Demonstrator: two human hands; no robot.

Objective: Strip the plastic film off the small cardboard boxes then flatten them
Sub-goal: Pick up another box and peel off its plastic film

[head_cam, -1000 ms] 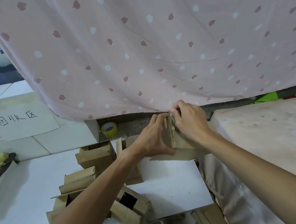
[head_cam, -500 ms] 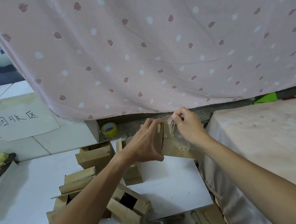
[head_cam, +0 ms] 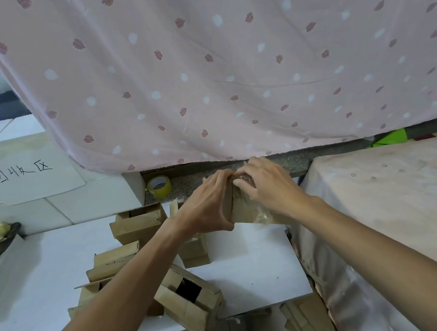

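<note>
Left hand (head_cam: pixel 206 206), right hand (head_cam: pixel 268 186) gripping box (head_cam: pixel 240 210), "回收区" (head_cam: pixel 20 172)

A brown cardboard box (head_cam: pixel 239 211) is held in the air between both hands, standing on edge, its narrow side gripped by the left hand (head_cam: pixel 206 206). Clear, crinkled plastic film (head_cam: pixel 262 214) clings to its broad face beneath the right hand (head_cam: pixel 268 186), whose fingers pinch the film at the top edge. More brown boxes lie around the left forearm: an open box (head_cam: pixel 138 225) left of the left hand, a small box (head_cam: pixel 194 249) directly under it, a tilted box (head_cam: pixel 189 303) with a dark opening nearer the person, and folded boxes (head_cam: pixel 113 263) further left.
</note>
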